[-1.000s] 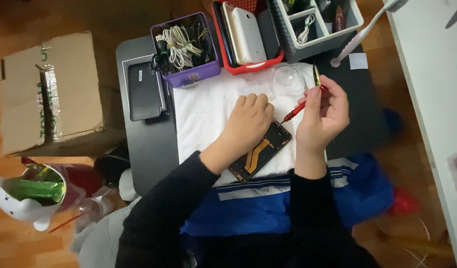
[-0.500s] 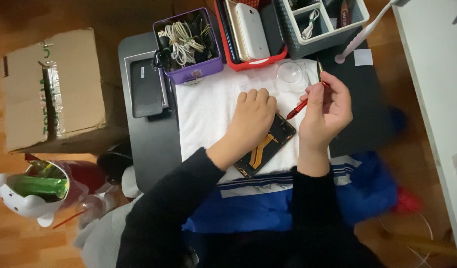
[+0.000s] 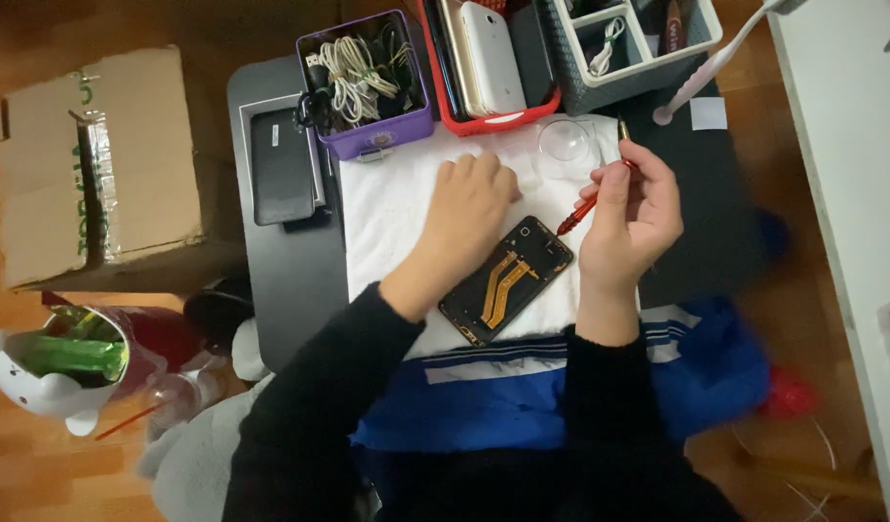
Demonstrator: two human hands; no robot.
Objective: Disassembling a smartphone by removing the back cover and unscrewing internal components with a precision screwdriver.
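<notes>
A cardboard box (image 3: 97,169) stood left of the dark table (image 3: 281,280). A white cloth (image 3: 397,213) covered its middle, below 3 bins: purple with cables (image 3: 366,82), red with phones (image 3: 488,63), grey (image 3: 638,48). The left hand (image 3: 469,208) lay flat on the cloth, fingers spread, touching the opened phone (image 3: 506,280). The right hand (image 3: 633,217) pinched a red screwdriver (image 3: 590,203) just beside a clear dish (image 3: 564,143).

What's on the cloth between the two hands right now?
In the head view, the opened phone lies on the white cloth between the left hand and right hand, which holds a red screwdriver.
</notes>
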